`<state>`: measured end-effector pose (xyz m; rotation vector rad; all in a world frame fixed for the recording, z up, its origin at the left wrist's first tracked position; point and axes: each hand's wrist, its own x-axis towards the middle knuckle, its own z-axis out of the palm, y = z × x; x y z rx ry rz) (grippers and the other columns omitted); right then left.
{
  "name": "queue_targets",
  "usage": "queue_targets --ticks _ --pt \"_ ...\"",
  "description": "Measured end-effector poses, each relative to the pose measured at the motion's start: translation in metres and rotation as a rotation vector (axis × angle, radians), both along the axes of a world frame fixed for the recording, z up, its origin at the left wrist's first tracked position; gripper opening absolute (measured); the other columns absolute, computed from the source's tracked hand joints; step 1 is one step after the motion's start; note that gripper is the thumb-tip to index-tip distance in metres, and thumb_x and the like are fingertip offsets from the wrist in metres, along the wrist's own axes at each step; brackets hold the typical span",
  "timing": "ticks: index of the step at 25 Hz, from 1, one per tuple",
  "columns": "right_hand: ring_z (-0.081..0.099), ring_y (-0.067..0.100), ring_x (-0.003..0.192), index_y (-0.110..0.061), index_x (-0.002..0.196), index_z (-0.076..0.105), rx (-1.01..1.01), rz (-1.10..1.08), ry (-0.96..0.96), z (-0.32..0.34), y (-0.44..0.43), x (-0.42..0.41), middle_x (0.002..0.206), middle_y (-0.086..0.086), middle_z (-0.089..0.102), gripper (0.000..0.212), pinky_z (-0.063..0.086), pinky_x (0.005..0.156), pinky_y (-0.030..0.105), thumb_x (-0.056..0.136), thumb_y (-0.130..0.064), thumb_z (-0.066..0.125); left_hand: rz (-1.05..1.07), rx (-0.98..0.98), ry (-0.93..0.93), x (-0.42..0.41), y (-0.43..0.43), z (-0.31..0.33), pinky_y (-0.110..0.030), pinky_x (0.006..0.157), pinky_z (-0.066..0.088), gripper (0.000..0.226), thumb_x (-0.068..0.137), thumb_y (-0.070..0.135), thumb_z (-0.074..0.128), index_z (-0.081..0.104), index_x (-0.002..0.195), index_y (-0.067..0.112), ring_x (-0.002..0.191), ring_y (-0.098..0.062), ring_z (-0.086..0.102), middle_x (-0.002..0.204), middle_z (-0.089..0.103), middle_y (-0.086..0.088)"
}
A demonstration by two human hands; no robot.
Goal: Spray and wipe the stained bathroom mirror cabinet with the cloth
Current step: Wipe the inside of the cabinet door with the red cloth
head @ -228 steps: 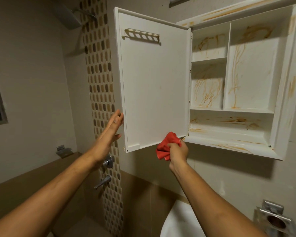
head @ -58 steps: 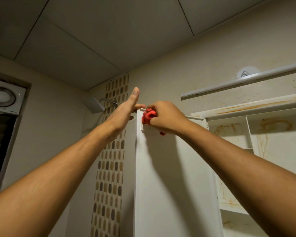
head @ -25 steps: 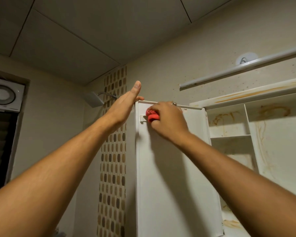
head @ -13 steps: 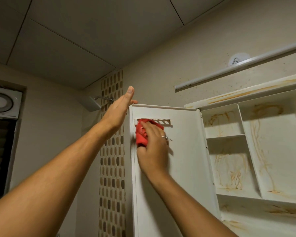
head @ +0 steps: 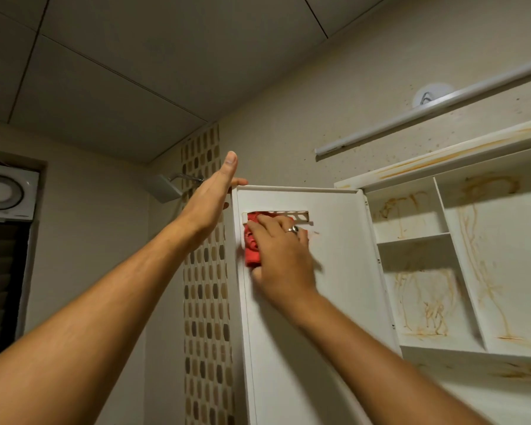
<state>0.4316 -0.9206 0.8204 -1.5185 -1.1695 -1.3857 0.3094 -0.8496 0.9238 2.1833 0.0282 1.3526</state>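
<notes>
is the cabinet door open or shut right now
Open: the cabinet door stands swung out to the left, and the stained shelves inside are in plain view.

Right hand [head: 281, 256] seemingly presses cloth [head: 252, 250] on door [head: 334, 286].

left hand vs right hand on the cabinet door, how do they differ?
The left hand holds nothing; the right hand presses a red cloth against the door, on its inner face.
The left hand sits at the door's top outer corner, fingers pointing up; the right hand is lower, by the slotted rack.
The right hand wears a ring; none shows on the left hand.
Shared: both have straight fingers and touch the same open door.
</notes>
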Motion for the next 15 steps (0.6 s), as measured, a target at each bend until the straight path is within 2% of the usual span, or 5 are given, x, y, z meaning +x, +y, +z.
queue_targets --ticks 2,6,9,11,15 --pt "0.056 0.026 0.123 -0.024 0.137 0.057 -0.027 -0.038 -0.001 0.003 -0.025 0.034 0.129 -0.001 0.067 0.059 0.04 0.104 0.046 0.081 -0.018 0.077 -0.024 -0.005 0.004 0.0 0.001 0.001 -0.051 0.116 0.025 0.092 0.079 0.091 0.02 0.048 0.146 0.033 0.144 -0.022 0.042 0.155 0.05 0.005" --pt "0.056 0.029 0.116 -0.025 0.138 0.047 0.148 -0.027 0.405 0.006 -0.02 0.03 0.121 0.004 0.066 0.071 0.04 0.104 0.043 0.075 -0.012 0.078 -0.015 0.003 0.004 -0.001 0.0 0.0 -0.054 0.117 0.025 0.099 0.078 0.091 0.021 0.046 0.15 0.028 0.141 -0.021 0.043 0.154 0.05 0.006" --pt "0.059 0.026 0.106 -0.028 0.134 0.048 0.045 0.057 0.179 0.0 0.007 -0.009 0.116 0.0 0.067 0.071 0.046 0.096 0.043 0.071 -0.024 0.082 -0.021 0.008 0.004 -0.001 0.0 -0.001 -0.049 0.112 0.027 0.094 0.08 0.091 0.02 0.051 0.145 0.032 0.141 -0.019 0.043 0.153 0.052 0.006" --pt "0.06 0.025 0.106 -0.027 0.132 0.052 -0.048 0.008 0.049 0.002 -0.014 0.009 0.115 -0.001 0.068 0.065 0.044 0.101 0.046 0.073 -0.023 0.079 -0.066 0.006 -0.01 -0.004 -0.002 -0.003 -0.041 0.107 0.028 0.073 0.081 0.091 0.02 0.06 0.119 0.044 0.141 -0.016 0.044 0.154 0.051 0.005" --pt "0.053 0.027 0.114 -0.027 0.121 0.062 -0.015 -0.171 0.255 0.001 -0.05 0.061 0.12 -0.006 0.068 0.049 0.037 0.098 0.042 0.075 -0.009 0.066 -0.074 -0.008 0.006 -0.005 -0.006 -0.003 -0.049 0.115 0.026 0.066 0.073 0.097 0.022 0.058 0.105 0.051 0.139 -0.016 0.043 0.153 0.051 0.007"
